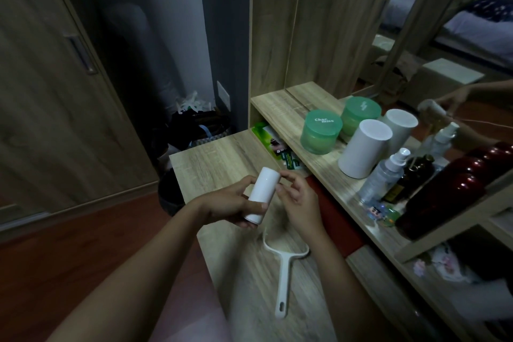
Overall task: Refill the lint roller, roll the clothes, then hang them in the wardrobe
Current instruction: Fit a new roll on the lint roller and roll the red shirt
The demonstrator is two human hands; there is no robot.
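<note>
The left hand [233, 203] grips the white roll [262, 194] around its lower half, fingers clamped on it. The roll is held tilted above the worktop [216, 158]. The right hand [299, 203] has curled fingers, with thumb and forefinger tips pinching the roll's upper side. The bare white handle [283, 280] lies flat on the worktop, just below both hands. A green jar [320, 130] stands on the shelf [280, 108] to the right.
</note>
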